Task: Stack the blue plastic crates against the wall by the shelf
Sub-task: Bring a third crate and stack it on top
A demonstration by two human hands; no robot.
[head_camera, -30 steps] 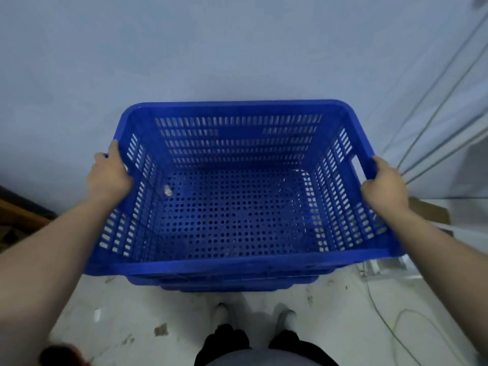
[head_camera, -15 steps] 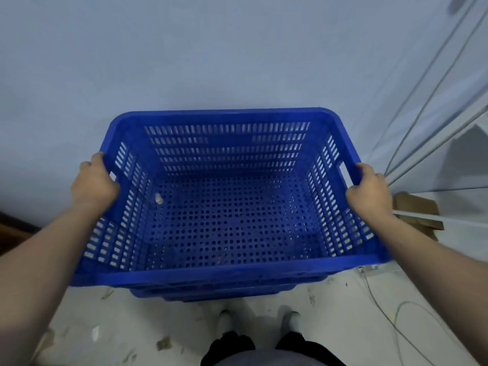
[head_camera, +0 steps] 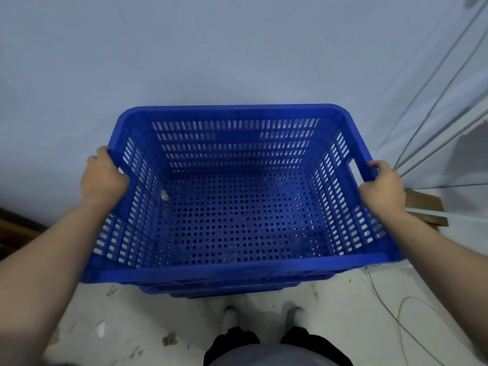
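A blue perforated plastic crate (head_camera: 237,270) fills the middle of the head view, its far rim close to the pale wall (head_camera: 211,48). My left hand (head_camera: 103,178) grips its left rim and my right hand (head_camera: 383,188) grips the right rim at the handle slot. Under its near edge the rims of at least one more blue crate (head_camera: 219,290) show, nested below it. A small pale scrap (head_camera: 164,195) lies inside on the perforated bottom.
Cables (head_camera: 435,107) run down the wall on the right, and another cable (head_camera: 404,313) loops over the white floor. A flattened cardboard piece (head_camera: 427,204) lies right of the crate. A dark wooden edge (head_camera: 15,228) sits at the left. My shoes (head_camera: 261,315) stand just behind the crate.
The crate has sunk lower in view and shifted slightly left, with both hands still on its rims. The lower crate rims stay visible beneath it.
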